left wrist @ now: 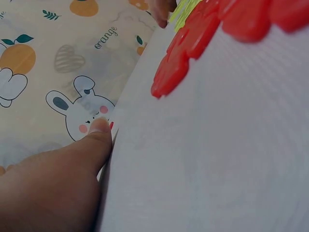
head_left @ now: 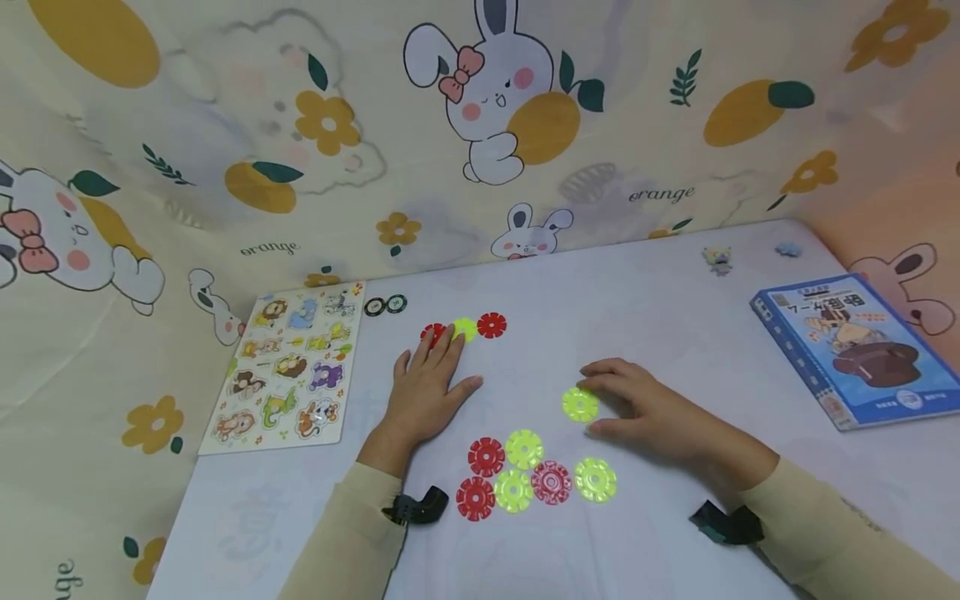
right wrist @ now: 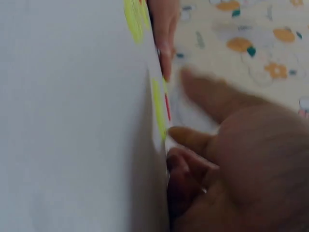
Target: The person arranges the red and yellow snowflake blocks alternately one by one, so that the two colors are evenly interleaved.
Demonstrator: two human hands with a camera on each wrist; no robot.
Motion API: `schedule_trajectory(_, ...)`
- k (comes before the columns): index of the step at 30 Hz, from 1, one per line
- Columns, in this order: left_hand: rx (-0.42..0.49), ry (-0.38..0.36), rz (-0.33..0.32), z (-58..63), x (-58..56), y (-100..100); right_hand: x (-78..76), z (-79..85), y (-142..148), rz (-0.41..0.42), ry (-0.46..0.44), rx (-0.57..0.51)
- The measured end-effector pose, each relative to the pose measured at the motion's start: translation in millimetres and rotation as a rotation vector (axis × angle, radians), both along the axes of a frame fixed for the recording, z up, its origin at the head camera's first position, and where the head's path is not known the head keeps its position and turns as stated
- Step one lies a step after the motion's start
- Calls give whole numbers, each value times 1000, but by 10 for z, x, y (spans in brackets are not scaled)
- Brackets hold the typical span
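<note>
My left hand [head_left: 427, 392] lies palm down on the white table, its fingers fairly straight and spread. Its fingertips partly cover a red notched plastic disc [head_left: 431, 333] and touch or nearly touch a yellow-green one [head_left: 465, 330]. A second red disc [head_left: 492, 325] is just right of these. My right hand [head_left: 652, 408] reaches over another yellow-green disc [head_left: 580, 405], thumb and fingers parted around its right side. In the right wrist view a fingertip meets that disc's [right wrist: 158, 108] edge, while the blurred thumb stands apart.
Nearer me lie several red and yellow-green discs [head_left: 513, 491], with a lone yellow-green one [head_left: 596, 480] to their right. An animal picture board [head_left: 288, 367] and two small black rings [head_left: 386, 305] are at left. A blue book [head_left: 862, 346] and two small figures [head_left: 717, 260] are at right.
</note>
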State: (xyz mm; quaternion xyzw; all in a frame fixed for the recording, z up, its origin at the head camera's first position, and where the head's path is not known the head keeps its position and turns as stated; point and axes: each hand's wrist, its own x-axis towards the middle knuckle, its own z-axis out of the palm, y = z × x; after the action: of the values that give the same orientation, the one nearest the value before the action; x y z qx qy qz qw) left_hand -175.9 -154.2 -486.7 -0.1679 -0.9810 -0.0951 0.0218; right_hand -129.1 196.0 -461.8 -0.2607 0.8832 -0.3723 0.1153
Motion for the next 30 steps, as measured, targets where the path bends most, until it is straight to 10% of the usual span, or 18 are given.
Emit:
schedule_trajectory(5,2,1,6,-28,8,-7,42,32,-138,-15,97,42)
schedule_trajectory(12,-1,1,7,-45,6,-19,-29,73,-247,-100,-57,-60)
schedule_trajectory(24,8,7,-2,-40,-2,-7,-780,39,-471,-345,-256,-232)
schedule_trajectory(30,5,-2,0,-3,-8,-12,-964,19,-616,-363,-165,-180)
